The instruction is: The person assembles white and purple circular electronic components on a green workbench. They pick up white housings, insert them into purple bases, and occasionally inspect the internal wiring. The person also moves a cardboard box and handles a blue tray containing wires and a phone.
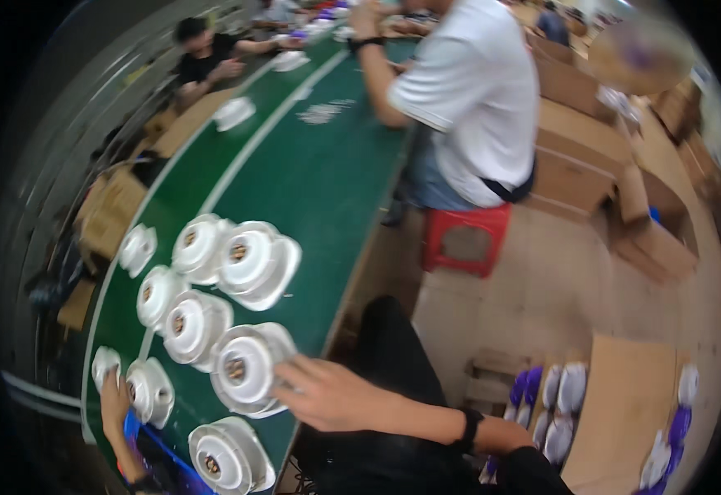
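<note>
White round plastic housings with stepped rims and brass-coloured pieces at their centres lie in a cluster on the green belt table. My right hand (319, 392) reaches in from the lower right, its fingers curled on the rim of one white housing (243, 369). At the lower left, my left hand (115, 406) has its fingers at the lower edge of a smaller white part (106, 365); the grip is partly hidden. Beside it sits another white housing (149, 391). Nearest me is a further housing (227, 458). A blue-edged dark object (158, 450) lies by my left forearm.
The green table (311, 173) curves away, with a pale dividing strip and more white parts (233, 114). A person in a white shirt (476, 99) sits on a red stool (466, 239); another (204, 62) works across. Cardboard boxes (579, 157) and a carton (620, 412) stand right.
</note>
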The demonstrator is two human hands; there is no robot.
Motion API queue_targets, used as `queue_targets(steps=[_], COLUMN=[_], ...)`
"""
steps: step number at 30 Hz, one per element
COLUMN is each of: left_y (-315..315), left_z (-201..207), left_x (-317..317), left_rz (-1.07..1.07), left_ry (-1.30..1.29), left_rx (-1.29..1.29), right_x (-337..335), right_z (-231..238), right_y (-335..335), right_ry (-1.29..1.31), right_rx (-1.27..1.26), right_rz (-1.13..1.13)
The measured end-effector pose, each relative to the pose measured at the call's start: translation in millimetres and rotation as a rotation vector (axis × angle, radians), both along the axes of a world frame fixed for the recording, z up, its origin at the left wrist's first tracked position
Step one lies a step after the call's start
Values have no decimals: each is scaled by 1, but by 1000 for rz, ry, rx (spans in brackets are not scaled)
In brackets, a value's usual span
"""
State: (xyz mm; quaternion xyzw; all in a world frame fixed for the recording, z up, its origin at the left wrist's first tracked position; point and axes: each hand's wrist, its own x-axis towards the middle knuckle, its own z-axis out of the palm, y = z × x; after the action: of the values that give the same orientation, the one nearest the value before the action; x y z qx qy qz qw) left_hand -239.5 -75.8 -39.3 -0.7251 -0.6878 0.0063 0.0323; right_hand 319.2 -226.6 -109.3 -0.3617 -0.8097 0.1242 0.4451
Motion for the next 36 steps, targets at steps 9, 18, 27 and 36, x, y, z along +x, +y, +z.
queue_targets(steps=[9,18,27,36], left_y=[21,60,-3,-66], left_z=[13,-30,35,62], left_x=[99,-10,144,173], left_rz=[-255,183,-478,-411], left_ry=[-580,24,-207,-190], left_rx=[-92,-3,-443,-161], right_x=[5,-12,-10,-14], right_z=[-4,-20,-30,-26], right_y=[2,4,5,3], right_ry=[-32,27,73,92], right_rx=[32,78,77,74], right_rz=[-97,-37,-113,-65])
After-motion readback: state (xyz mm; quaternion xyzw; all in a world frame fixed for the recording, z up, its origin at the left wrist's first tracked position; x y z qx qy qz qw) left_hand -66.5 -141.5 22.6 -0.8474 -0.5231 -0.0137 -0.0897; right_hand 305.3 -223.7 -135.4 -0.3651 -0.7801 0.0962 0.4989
